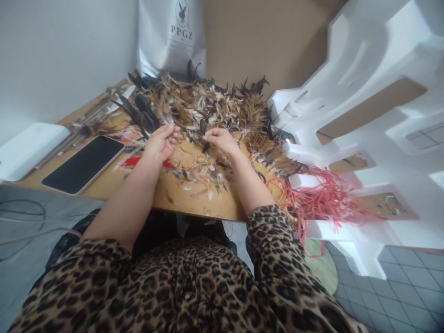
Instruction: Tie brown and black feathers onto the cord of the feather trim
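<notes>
My right hand [220,140] pinches a dark feather [202,126] between thumb and fingertips, its vane pointing up. To its left, the fingers of my left hand [161,142] are curled in. Pale feather tips show just above that thumb, but what these fingers hold cannot be made out. Beyond both hands lies a thick heap of brown and black feathers [208,101]. A bunch of long black feathers [142,111] rests beside my left hand. Loose feather scraps [204,171] are strewn over the wooden table [194,203] between my forearms.
A phone [83,164] and a white box-like object [33,148] lie at the left. Behind the heap stands a silvery bag [169,41]. White moulded foam [367,134] fills the right side, with pink-red strips [322,196] tangled on it. Cables [38,231] hang at lower left.
</notes>
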Demonstrator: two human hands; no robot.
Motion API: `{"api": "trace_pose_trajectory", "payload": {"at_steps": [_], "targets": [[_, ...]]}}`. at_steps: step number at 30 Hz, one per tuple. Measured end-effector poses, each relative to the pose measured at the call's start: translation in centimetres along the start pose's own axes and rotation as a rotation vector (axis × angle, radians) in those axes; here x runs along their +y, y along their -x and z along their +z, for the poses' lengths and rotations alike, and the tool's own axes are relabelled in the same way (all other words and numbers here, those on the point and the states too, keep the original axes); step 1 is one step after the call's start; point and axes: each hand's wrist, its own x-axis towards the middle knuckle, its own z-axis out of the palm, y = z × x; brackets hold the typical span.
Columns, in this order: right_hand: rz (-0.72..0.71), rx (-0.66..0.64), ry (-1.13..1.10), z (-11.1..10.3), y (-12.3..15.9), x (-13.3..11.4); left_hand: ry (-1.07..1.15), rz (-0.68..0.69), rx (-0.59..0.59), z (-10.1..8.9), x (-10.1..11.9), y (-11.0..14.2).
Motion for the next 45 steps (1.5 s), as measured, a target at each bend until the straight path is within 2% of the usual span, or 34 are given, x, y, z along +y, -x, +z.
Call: {"api": "trace_pose_trajectory", "payload": {"at_steps": [2,4,6,7,10,11,14,18,21,23,29,32,35,41,45], "targets": [[-0.011,-0.195,0.013,-0.8,1.0,-0.5,0.009,-0.006,-0.006,0.1,0.1,0.2],[0.006,-0.458,0.107,-1.2,1.7,-0.9,0.01,-0.012,-0.008,0.2,0.1,0.3],[0.007,-0.576,0.235,-1.1,1.8,-1.1,0.008,-0.013,-0.004,0.2,0.1,0.2],[-0.011,-0.551,0.318,-0.8,1.6,-1.2,0.007,-0.012,-0.001,0.1,0.1,0.2],[-0.118,-0.316,0.687,0.8,0.8,-1.5,0.008,-0.007,-0.006,-0.1,0.0,0.0],[-0.148,-0.273,0.825,1.4,0.6,-1.7,0.007,-0.007,-0.009,-0.1,0.0,0.0],[-0.236,-0.268,1.1,3.0,0.2,-2.2,0.003,-0.015,-0.01,-0.2,-0.1,0.0],[-0.287,-0.298,1.214,4.2,-0.1,-2.0,0.001,-0.025,-0.012,0.0,-0.1,0.0],[-0.264,-0.236,1.174,4.4,-0.6,-1.2,-0.002,-0.018,-0.005,0.0,-0.1,0.1],[-0.238,-0.164,1.061,4.1,-0.8,-0.6,-0.009,-0.024,-0.003,0.1,-0.1,0.1],[-0.116,0.023,0.402,1.8,-1.0,0.8,-0.025,-0.053,-0.015,0.2,-0.1,0.3],[-0.114,0.083,0.254,0.7,-0.8,1.0,-0.024,-0.049,-0.005,0.1,-0.2,0.2],[-0.094,0.144,0.27,-0.3,-0.4,1.4,-0.019,-0.042,-0.019,0.0,-0.2,0.1],[-0.09,0.351,0.441,-1.6,0.1,2.8,-0.03,-0.039,-0.036,0.0,-0.2,0.2],[-0.088,0.32,0.561,-0.9,0.0,2.4,-0.02,-0.04,-0.048,0.0,-0.2,0.2]]}}
